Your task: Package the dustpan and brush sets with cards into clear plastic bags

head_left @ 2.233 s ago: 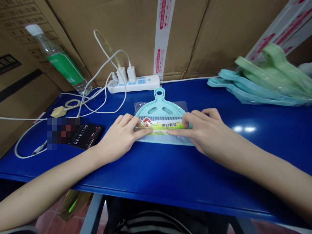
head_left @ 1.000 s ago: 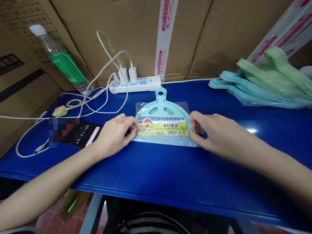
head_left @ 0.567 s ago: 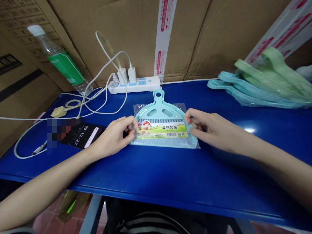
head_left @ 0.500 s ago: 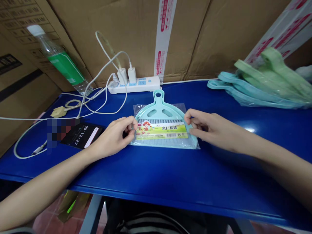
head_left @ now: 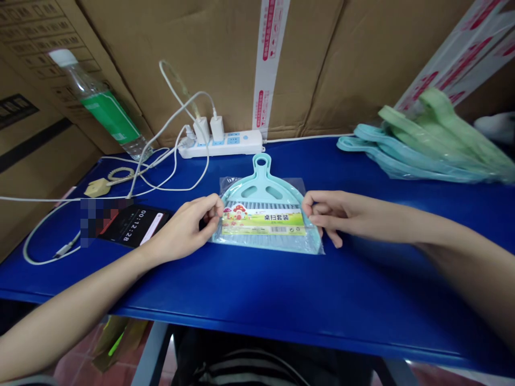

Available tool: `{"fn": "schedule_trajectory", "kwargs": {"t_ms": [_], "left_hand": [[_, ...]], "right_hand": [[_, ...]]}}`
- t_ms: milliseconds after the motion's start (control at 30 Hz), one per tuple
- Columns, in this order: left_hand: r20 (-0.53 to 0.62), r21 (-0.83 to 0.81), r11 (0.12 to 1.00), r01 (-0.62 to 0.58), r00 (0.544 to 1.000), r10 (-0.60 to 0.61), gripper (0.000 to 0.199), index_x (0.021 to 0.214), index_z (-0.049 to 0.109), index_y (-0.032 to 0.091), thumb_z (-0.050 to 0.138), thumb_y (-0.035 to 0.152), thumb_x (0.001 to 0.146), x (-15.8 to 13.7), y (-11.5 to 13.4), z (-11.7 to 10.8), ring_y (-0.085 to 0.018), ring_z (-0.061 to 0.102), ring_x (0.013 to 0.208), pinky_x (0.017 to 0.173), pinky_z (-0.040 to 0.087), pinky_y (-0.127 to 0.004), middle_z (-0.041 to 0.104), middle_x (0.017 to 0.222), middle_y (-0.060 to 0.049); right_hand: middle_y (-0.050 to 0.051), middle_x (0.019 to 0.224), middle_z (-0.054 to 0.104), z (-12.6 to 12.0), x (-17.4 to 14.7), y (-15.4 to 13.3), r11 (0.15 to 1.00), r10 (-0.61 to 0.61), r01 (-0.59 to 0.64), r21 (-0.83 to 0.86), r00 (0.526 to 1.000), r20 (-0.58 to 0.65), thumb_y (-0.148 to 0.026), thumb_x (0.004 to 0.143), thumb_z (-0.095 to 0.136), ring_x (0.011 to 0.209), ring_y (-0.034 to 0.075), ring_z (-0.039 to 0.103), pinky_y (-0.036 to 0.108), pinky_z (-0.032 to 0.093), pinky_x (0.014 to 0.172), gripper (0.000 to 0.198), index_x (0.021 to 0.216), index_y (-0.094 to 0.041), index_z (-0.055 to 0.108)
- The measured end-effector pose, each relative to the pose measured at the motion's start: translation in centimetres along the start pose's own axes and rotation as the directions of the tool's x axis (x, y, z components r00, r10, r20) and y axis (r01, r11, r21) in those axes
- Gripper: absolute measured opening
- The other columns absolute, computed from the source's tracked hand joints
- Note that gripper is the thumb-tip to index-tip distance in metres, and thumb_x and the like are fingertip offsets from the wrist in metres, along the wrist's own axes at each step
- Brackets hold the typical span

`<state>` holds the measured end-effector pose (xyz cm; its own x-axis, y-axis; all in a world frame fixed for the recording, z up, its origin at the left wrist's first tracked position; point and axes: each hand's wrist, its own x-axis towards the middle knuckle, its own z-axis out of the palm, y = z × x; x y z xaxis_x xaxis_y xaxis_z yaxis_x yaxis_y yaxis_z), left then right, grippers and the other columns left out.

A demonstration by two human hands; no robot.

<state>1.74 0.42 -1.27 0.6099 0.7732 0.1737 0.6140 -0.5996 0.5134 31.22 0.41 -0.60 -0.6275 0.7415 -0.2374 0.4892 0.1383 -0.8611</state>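
A light-blue dustpan and brush set [head_left: 262, 185] lies flat in a clear plastic bag, its handle pointing away from me. Across its grey bristles runs a printed label [head_left: 263, 219] with mushrooms on it. My left hand [head_left: 197, 222] pinches the left edge of the bagged set, thumb and curled forefinger closed there. At the right edge, the thumb and forefinger of my right hand [head_left: 332, 214] close on the wrapping, while its lower fingers hang looser beneath. The fingertips partly cover both sides of the set.
A phone [head_left: 139, 225] showing a timer lies beside my left forearm. Behind are a white power strip [head_left: 241, 143], tangled cables and a bottle with a green label [head_left: 110, 115]. More bagged blue and green dustpans [head_left: 426, 153] are piled at the back right. Cardboard [head_left: 225, 48] lines the blue table [head_left: 257, 300].
The lower fingers of my right hand have extended downward. The bag's right corner has drawn in slightly, and the view has shifted a little. My left hand stays at the left edge.
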Motion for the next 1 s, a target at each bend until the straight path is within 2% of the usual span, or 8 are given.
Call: {"fn": "schedule_trajectory", "kwargs": {"t_ms": [133, 267, 433, 667, 900, 1000], "left_hand": [[0.011, 0.000, 1.000, 0.020, 1.000, -0.020, 0.012, 0.080, 0.046, 0.020, 0.040, 0.014, 0.088, 0.0, 0.0, -0.1, -0.007, 0.041, 0.053, 0.050, 0.033, -0.020, 0.045, 0.063, 0.006], [0.002, 0.045, 0.998, 0.044, 0.999, -0.044, 0.011, 0.081, 0.046, 0.020, 0.040, 0.016, 0.089, -0.1, -0.1, 0.0, -0.008, 0.043, 0.055, 0.052, 0.034, -0.021, 0.046, 0.064, 0.006], [-0.003, 0.064, 0.997, 0.038, 0.999, -0.038, 0.009, 0.082, 0.047, 0.020, 0.040, 0.017, 0.088, -0.2, -0.3, 0.2, -0.009, 0.044, 0.057, 0.054, 0.035, -0.022, 0.047, 0.065, 0.005], [-0.006, 0.103, 0.994, 0.046, 0.999, -0.046, 0.009, 0.083, 0.047, 0.020, 0.039, 0.017, 0.087, -0.3, -0.3, 0.2, -0.011, 0.047, 0.061, 0.057, 0.037, -0.023, 0.048, 0.069, 0.004], [-0.035, 0.144, 0.989, 0.041, 0.999, -0.036, 0.009, 0.081, 0.046, 0.021, 0.039, 0.017, 0.086, -0.5, -0.3, 0.6, -0.013, 0.049, 0.064, 0.059, 0.040, -0.024, 0.051, 0.070, 0.003], [-0.074, 0.150, 0.989, -0.012, 0.997, 0.023, 0.009, 0.082, 0.045, 0.021, 0.038, 0.015, 0.086, -0.6, -0.4, 0.9, -0.013, 0.051, 0.065, 0.057, 0.040, -0.024, 0.052, 0.068, 0.003]], "right_hand": [[-0.004, 0.061, 0.058, -0.2, -0.1, 0.0, 0.999, 0.027, -0.028, 0.022, 0.999, 0.018, -0.050, 0.089, 0.049, 0.047, 0.010, 0.055, 0.023, 0.036, 0.045, 0.029, 0.081, -0.023, 0.042], [-0.004, 0.059, 0.058, -0.5, -0.1, 0.4, 0.997, 0.044, -0.048, 0.059, 0.996, 0.074, -0.060, 0.087, 0.048, 0.047, 0.010, 0.053, 0.022, 0.032, 0.042, 0.038, 0.085, -0.023, 0.042], [-0.003, 0.062, 0.059, -0.5, 0.1, 0.7, 0.993, 0.038, -0.043, 0.108, 0.998, 0.053, -0.067, 0.085, 0.046, 0.047, 0.009, 0.054, 0.021, 0.035, 0.040, 0.045, 0.087, -0.022, 0.044], [-0.007, 0.059, 0.057, -0.3, 0.2, 0.8, 0.986, 0.071, -0.081, 0.147, 0.995, 0.074, -0.057, 0.076, 0.067, 0.046, 0.008, 0.054, 0.020, 0.039, 0.041, 0.043, 0.087, -0.022, 0.044], [-0.006, 0.057, 0.060, -0.4, 0.6, 1.4, 0.955, 0.068, -0.098, 0.279, 0.991, 0.115, -0.055, 0.079, 0.066, 0.047, 0.009, 0.058, 0.022, 0.045, 0.045, 0.041, 0.090, -0.020, 0.048], [-0.006, 0.056, 0.060, -0.5, 0.7, 1.7, 0.938, 0.062, -0.103, 0.330, 0.989, 0.131, -0.056, 0.081, 0.064, 0.047, 0.009, 0.059, 0.022, 0.046, 0.046, 0.040, 0.090, -0.020, 0.048]]}}
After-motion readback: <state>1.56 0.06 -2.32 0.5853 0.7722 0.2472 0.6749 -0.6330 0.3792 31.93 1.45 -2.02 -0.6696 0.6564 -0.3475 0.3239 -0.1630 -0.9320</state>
